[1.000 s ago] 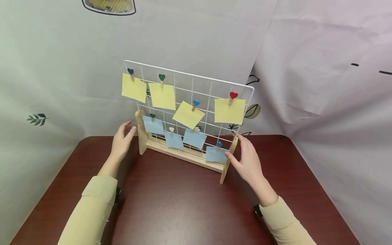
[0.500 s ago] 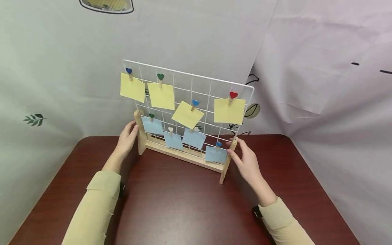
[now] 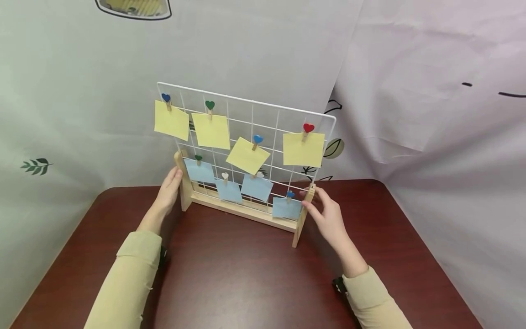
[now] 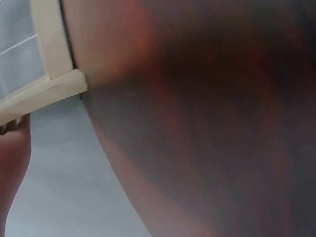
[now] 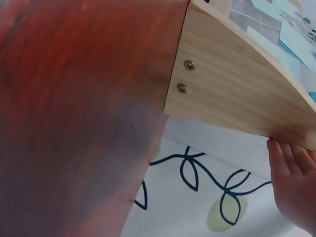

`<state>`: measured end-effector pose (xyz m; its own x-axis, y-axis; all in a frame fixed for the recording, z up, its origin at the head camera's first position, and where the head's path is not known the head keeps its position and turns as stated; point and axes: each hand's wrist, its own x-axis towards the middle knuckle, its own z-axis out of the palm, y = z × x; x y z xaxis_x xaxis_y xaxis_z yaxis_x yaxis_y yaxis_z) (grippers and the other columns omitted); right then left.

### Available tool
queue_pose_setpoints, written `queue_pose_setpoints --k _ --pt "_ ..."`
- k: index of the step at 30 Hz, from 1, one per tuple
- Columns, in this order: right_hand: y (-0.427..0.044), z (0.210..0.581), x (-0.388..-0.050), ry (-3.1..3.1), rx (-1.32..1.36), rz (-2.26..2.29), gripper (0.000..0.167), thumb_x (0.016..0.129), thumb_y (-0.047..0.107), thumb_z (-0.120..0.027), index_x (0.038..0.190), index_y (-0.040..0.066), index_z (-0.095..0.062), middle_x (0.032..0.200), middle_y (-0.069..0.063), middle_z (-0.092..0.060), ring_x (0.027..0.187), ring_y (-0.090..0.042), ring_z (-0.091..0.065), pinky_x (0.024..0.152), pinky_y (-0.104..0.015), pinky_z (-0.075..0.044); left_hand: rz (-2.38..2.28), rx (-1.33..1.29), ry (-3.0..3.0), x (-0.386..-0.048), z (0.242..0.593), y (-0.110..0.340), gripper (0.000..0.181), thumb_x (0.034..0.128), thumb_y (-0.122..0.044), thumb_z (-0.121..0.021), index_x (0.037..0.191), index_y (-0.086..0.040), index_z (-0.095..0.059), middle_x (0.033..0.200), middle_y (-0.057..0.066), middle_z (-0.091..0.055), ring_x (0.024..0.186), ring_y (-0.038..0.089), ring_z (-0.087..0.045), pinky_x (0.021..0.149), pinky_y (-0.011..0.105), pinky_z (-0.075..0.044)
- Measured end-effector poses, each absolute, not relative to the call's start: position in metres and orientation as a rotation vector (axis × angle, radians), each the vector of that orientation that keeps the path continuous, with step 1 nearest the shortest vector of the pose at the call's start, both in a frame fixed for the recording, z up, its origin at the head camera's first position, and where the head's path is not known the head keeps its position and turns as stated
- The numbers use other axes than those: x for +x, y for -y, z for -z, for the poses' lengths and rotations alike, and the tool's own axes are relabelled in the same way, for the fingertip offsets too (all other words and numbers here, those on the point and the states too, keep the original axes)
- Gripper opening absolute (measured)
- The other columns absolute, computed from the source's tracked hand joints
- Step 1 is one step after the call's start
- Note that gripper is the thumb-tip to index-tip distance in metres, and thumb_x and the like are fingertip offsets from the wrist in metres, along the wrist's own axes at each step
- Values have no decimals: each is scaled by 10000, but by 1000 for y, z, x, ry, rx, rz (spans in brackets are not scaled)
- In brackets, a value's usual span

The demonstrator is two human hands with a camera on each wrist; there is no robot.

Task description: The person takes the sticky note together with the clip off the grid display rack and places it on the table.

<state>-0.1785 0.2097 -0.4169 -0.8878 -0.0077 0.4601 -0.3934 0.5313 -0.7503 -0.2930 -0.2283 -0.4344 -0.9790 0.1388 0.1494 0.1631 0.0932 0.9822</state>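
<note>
A white wire grid stand (image 3: 252, 119) with wooden side legs and a wooden base bar (image 3: 242, 212) stands on the table. Heart-topped clothespins, such as a red one (image 3: 308, 128) and a dark blue one (image 3: 166, 98), hold yellow notes (image 3: 211, 131) in the upper part and light-blue notes (image 3: 256, 187) lower down. My left hand (image 3: 169, 190) grips the left leg (image 3: 183, 180), its fingertips partly hidden behind it. At the opposite end my right hand (image 3: 328, 218) holds the right leg (image 5: 242, 74), thumb in front and fingers at the rear edge.
The dark red wooden table (image 3: 230, 283) extends in front of the stand and to both sides. Close behind hangs a pale cloth (image 3: 263, 50) printed with leaves and dark lines.
My left hand has moved right, from beside the left leg onto it. My right hand has closed in slightly on the right leg. The whole scene shifts a little left in view.
</note>
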Motion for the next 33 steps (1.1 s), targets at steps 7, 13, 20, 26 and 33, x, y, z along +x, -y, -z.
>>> queue_pose_setpoints --k 7,13,20,26,33 --pt "-213 419 -182 2280 334 -1594 361 994 13 -725 1340 -56 -649 1259 -268 -743 1130 -87 -730 964 -84 -559 2119 -321 2263 -287 439 232 665 1173 -334 -315 1687 20 -84 1721 306 -150 1609 351 -135 1384 407 -87" --pt "-222 422 -193 2214 359 -1779 356 992 -19 -713 1337 -87 -658 1271 -349 -700 1085 45 -712 934 -130 -598 2132 -345 2267 -285 441 236 665 1172 -324 -320 1686 19 -77 1711 295 -141 1600 354 -105 1378 480 -22" --pt "-233 421 -208 2245 353 -1692 346 1045 77 -678 1373 -32 -675 1299 -279 -720 1078 34 -680 868 -102 -572 2104 -391 2269 -282 440 228 655 1172 -296 -323 1685 24 -71 1704 291 -148 1582 362 -125 1366 495 -44" --pt "-242 425 -216 2214 283 -1729 366 1052 99 -673 1383 -57 -659 1264 -224 -753 1060 35 -680 874 -103 -572 2007 -387 2336 -279 442 224 628 1171 -267 -355 1669 47 -138 1667 316 -244 1562 393 -218 1347 565 -125" --pt "-253 428 -224 2185 267 -1834 405 1065 75 -641 1416 -121 -594 1109 210 -755 1025 62 -687 887 -105 -578 1851 -330 2459 -269 441 227 609 1159 -239 -438 1656 41 -225 1641 328 -331 1520 396 -320 1318 575 -229"
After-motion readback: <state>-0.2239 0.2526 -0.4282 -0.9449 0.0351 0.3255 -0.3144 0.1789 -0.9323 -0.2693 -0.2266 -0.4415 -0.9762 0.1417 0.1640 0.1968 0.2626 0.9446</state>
